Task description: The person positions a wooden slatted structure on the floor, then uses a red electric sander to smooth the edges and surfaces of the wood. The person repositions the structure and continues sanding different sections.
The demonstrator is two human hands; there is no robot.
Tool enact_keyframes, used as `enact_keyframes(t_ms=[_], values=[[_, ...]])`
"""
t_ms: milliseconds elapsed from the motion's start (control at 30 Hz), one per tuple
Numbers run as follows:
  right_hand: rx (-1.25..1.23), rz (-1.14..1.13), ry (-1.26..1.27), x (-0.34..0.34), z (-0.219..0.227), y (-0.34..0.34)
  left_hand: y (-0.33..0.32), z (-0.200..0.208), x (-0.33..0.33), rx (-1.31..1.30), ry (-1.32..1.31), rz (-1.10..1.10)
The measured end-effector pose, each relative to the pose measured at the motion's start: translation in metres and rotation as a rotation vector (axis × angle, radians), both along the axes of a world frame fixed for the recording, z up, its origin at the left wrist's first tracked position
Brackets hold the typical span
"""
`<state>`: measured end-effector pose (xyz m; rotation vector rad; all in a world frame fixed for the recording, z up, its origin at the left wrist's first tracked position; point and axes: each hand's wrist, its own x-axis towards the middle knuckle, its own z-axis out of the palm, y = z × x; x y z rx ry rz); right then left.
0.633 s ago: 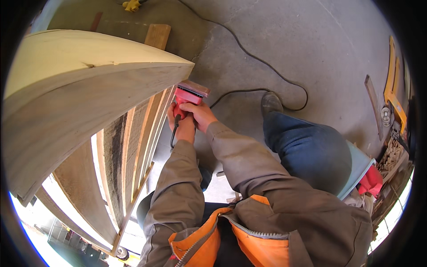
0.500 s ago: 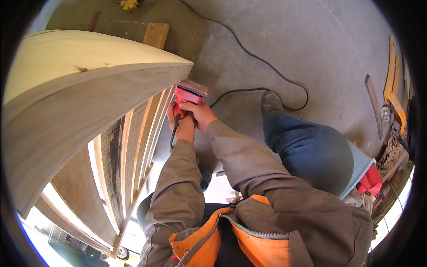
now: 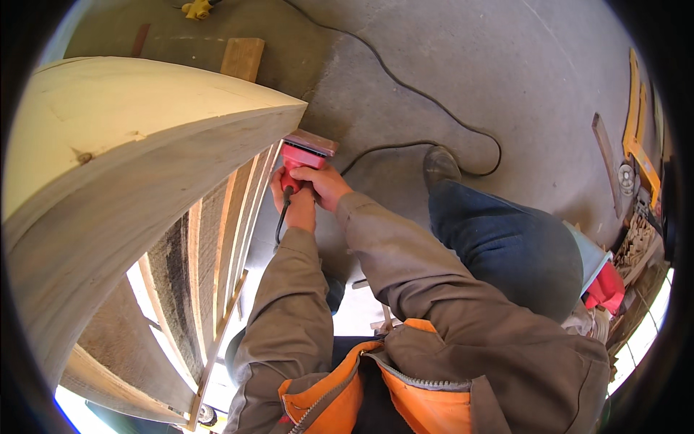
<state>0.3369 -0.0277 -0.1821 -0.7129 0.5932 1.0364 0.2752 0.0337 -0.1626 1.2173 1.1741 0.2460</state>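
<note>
A red electric sander with a flat brownish pad is held in both my hands. My left hand is closed round the lower part of its body, beside the black power cord coming out. My right hand grips it from the right, thumb across the top. Left of the sander stands a large curved wooden piece with a pale top face and a greyer side. The pad lies close to the piece's pointed end; whether they touch, I cannot tell. Wooden slats run beneath the curved piece.
A black cable loops over the concrete floor near my shoe. A yellow connector lies at the far left. A wooden block sticks out behind the curved piece. On the right are a yellow frame and a wood strip.
The view has shifted slightly, so the curved wooden piece sits a little lower and further left. Both hands keep their hold on the sander, which is almost unmoved in the picture.
</note>
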Motion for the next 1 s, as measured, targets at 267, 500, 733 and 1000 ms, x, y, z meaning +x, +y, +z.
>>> enact_keyframes(t_ms=[267, 500, 733, 1000], values=[[-0.002, 0.001, -0.026, -0.002, 0.004, 0.000, -0.001, 0.016, 0.002, 0.094, 0.074, -0.053], [0.012, -0.014, -0.068, -0.005, 0.019, 0.001, 0.000, 0.033, 0.002, 0.149, 0.074, -0.060], [0.022, 0.018, -0.100, -0.007, 0.043, -0.003, 0.001, 0.051, -0.005, 0.235, 0.004, -0.102], [-0.007, -0.068, -0.122, -0.011, 0.057, -0.001, 0.000, 0.060, -0.005, 0.168, 0.023, -0.076]])
